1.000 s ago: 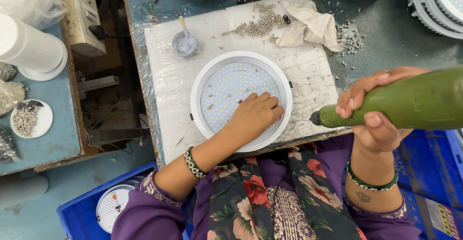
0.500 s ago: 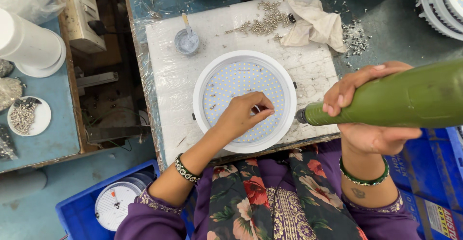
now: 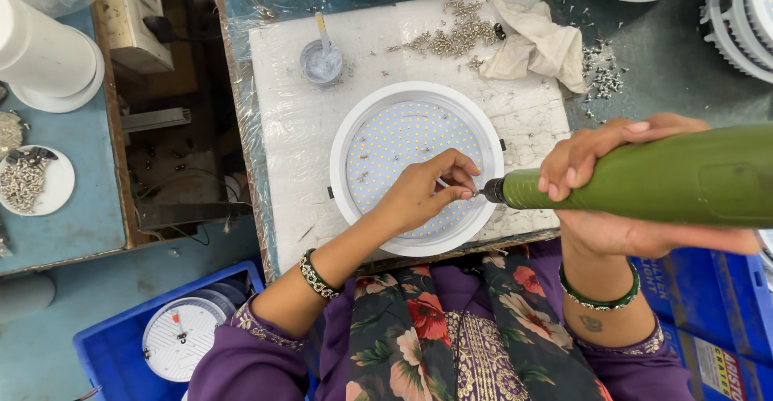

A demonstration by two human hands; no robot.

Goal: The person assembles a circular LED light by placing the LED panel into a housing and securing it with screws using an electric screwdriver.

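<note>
A round white lamp housing (image 3: pixel 346 139) with a dotted LED board lies on the white foam pad (image 3: pixel 282 103). My left hand (image 3: pixel 423 192) rests over the board's lower right part, thumb and forefinger pinched at the tip of the screwdriver, apparently on a small screw too tiny to make out. My right hand (image 3: pixel 612 200) grips a thick green electric screwdriver (image 3: pixel 644 177), which lies almost level with its black nose touching my left fingertips above the housing's right rim.
A heap of small screws (image 3: pixel 451 37), a crumpled cloth (image 3: pixel 539 47) and a small cup with a stick (image 3: pixel 320 59) sit at the pad's far side. More white housings (image 3: pixel 745 14) stand at top right. Blue crates (image 3: pixel 121 345) flank my lap.
My left hand slid right across the board and its fingers pinched together. The green screwdriver moved left until its tip met those fingers.
</note>
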